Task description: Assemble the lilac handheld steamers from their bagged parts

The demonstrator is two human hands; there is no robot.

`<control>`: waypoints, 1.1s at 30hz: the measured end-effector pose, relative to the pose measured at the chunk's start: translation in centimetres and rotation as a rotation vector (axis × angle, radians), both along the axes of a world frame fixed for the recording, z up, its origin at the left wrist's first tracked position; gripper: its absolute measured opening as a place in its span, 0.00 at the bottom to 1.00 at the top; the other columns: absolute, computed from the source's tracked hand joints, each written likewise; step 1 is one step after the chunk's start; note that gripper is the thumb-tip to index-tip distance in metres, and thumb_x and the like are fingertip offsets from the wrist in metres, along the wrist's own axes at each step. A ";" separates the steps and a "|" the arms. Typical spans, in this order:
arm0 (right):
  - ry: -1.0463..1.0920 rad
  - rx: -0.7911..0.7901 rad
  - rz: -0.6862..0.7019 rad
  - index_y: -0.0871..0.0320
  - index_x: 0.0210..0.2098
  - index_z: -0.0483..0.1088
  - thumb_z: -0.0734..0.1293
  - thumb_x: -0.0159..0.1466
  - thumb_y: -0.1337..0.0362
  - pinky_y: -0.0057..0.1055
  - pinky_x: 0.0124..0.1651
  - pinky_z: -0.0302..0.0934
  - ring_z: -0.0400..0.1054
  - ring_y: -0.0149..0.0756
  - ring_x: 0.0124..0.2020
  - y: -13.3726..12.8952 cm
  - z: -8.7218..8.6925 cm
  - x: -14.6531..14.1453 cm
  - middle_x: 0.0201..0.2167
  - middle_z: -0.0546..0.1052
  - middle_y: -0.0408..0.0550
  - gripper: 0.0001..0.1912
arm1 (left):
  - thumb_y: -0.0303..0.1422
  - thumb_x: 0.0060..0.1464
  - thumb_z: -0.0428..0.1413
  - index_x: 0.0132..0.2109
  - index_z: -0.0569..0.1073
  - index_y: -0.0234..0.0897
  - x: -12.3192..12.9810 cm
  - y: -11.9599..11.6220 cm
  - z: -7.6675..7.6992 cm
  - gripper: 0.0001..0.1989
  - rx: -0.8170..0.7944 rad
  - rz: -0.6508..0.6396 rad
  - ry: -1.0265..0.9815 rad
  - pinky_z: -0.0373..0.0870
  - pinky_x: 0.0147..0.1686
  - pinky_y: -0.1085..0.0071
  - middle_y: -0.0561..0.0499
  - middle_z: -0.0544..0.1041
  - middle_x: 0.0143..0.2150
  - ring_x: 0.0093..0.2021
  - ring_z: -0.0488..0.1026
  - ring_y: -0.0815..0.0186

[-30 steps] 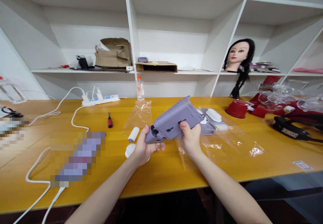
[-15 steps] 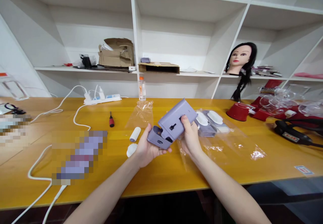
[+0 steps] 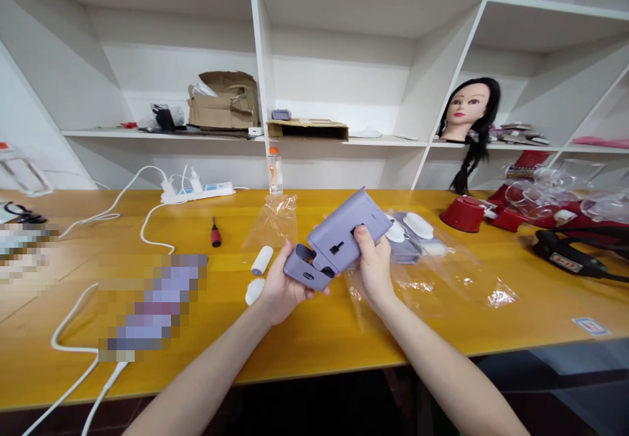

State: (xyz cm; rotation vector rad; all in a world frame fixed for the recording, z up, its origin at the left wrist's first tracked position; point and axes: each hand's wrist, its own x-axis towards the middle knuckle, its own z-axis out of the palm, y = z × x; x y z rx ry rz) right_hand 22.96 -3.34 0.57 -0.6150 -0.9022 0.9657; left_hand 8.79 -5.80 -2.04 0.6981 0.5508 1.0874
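The left hand [image 3: 281, 288] curls under the forked end of a lilac plastic housing [image 3: 339, 242], now turned to show its slotted face; the right hand [image 3: 374, 269] grips its far end, above the yellow surface [image 3: 314, 337], beside a clear plastic bag [image 3: 466, 285].

The left hand [image 3: 282, 288] cradles the forked end of a lilac plastic housing [image 3: 339, 242], and the right hand [image 3: 373, 269] grips its far end. A white plastic cylinder [image 3: 262, 260] and white round cap [image 3: 254, 291] lie just beside the left hand on a yellow wooden table [image 3: 314, 341], with a clear plastic bag [image 3: 457, 278] beside the right hand.
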 end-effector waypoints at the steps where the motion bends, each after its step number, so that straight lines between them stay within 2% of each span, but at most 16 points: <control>1: -0.003 -0.004 -0.001 0.57 0.36 0.66 0.71 0.51 0.54 0.32 0.38 0.63 0.66 0.33 0.31 0.0 0.0 0.0 0.32 0.73 0.43 0.18 | 0.54 0.53 0.44 0.44 0.70 0.34 0.0 0.0 0.0 0.28 0.007 -0.005 0.009 0.62 0.21 0.72 0.41 0.76 0.35 0.25 0.73 0.62; 6: -0.078 0.024 -0.062 0.58 0.38 0.66 0.70 0.52 0.54 0.35 0.40 0.63 0.67 0.36 0.35 -0.1 -0.3 0.1 0.35 0.74 0.46 0.19 | 0.58 0.49 0.44 0.42 0.70 0.34 -0.1 -0.3 -0.1 0.31 0.051 -0.008 0.040 0.62 0.21 0.70 0.41 0.76 0.33 0.25 0.74 0.60; 8: -0.104 0.034 -0.077 0.58 0.38 0.67 0.70 0.52 0.53 0.35 0.41 0.62 0.67 0.36 0.35 -0.1 -0.4 0.2 0.35 0.74 0.46 0.19 | 0.57 0.47 0.48 0.44 0.69 0.34 -0.1 -0.4 -0.1 0.30 0.088 0.007 0.043 0.63 0.22 0.70 0.42 0.77 0.35 0.25 0.74 0.60; 12: -0.118 0.045 -0.103 0.58 0.37 0.66 0.69 0.53 0.54 0.36 0.42 0.62 0.67 0.36 0.35 0.0 -0.7 0.2 0.35 0.74 0.46 0.17 | 0.44 0.45 0.60 0.49 0.66 0.38 0.1 -0.8 0.0 0.26 0.136 0.080 0.112 0.66 0.28 0.70 0.45 0.76 0.40 0.29 0.76 0.61; 16: -0.138 0.035 -0.141 0.58 0.37 0.66 0.69 0.54 0.55 0.35 0.42 0.62 0.67 0.36 0.36 0.2 -0.9 0.1 0.35 0.74 0.46 0.17 | 0.35 0.48 0.59 0.54 0.64 0.45 0.4 -1.0 -0.1 0.25 0.152 0.146 0.143 0.69 0.39 0.65 0.48 0.74 0.49 0.42 0.75 0.60; 19: -0.145 0.027 -0.146 0.57 0.37 0.66 0.70 0.53 0.55 0.35 0.41 0.62 0.68 0.37 0.36 0.1 -1.0 0.0 0.35 0.74 0.46 0.17 | 0.32 0.44 0.61 0.51 0.67 0.43 0.6 -1.0 -0.2 0.25 0.182 0.206 0.123 0.68 0.43 0.64 0.48 0.75 0.48 0.48 0.71 0.59; 23: -0.140 0.041 -0.155 0.57 0.37 0.66 0.69 0.53 0.54 0.36 0.40 0.63 0.67 0.36 0.34 0.1 -1.1 -0.2 0.33 0.74 0.45 0.17 | 0.30 0.39 0.64 0.46 0.70 0.37 1.0 -1.0 -0.2 0.23 0.219 0.183 0.158 0.68 0.42 0.64 0.47 0.76 0.41 0.43 0.72 0.60; 29: -0.133 0.054 -0.169 0.58 0.37 0.65 0.69 0.53 0.54 0.37 0.41 0.63 0.67 0.37 0.34 0.1 -1.2 -0.3 0.33 0.74 0.46 0.18 | 0.30 0.42 0.62 0.50 0.63 0.46 0.9 -1.2 -0.1 0.27 0.217 0.298 0.090 0.70 0.38 0.66 0.52 0.71 0.44 0.44 0.69 0.63; 33: -0.129 0.073 -0.151 0.57 0.38 0.66 0.69 0.53 0.55 0.35 0.40 0.63 0.68 0.36 0.34 -0.2 -1.5 -0.4 0.34 0.74 0.46 0.17 | 0.29 0.41 0.62 0.45 0.63 0.44 1.0 -0.8 -0.9 0.23 0.302 0.405 0.115 0.68 0.38 0.69 0.55 0.70 0.40 0.40 0.68 0.66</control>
